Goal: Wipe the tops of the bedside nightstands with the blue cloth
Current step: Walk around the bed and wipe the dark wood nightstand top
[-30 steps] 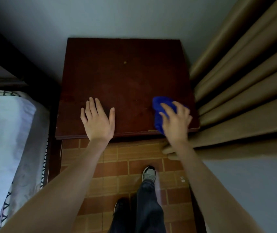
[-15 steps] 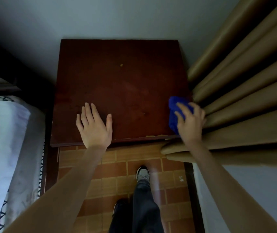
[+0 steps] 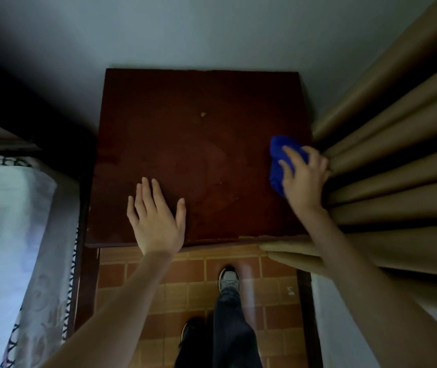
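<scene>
A dark red-brown wooden nightstand [image 3: 198,144] stands against the wall, seen from above. The bunched blue cloth [image 3: 278,160] lies on its top at the right edge. My right hand [image 3: 303,179] holds the cloth with fingers curled over it, pressing it onto the wood beside the curtain. Flat near the front edge rests my left hand [image 3: 156,221], fingers straight and spread. A small pale speck [image 3: 203,114] sits on the top toward the back.
Tan curtain folds [image 3: 398,160] hang against the nightstand's right side and touch my right hand. A bed with white sheet [image 3: 5,235] lies at the left. Below is brown tiled floor [image 3: 185,288] with my legs and shoes [image 3: 228,280].
My right hand has slid the cloth from the front right corner to the right edge and then toward the back along it. The left hand stays flat near the front.
</scene>
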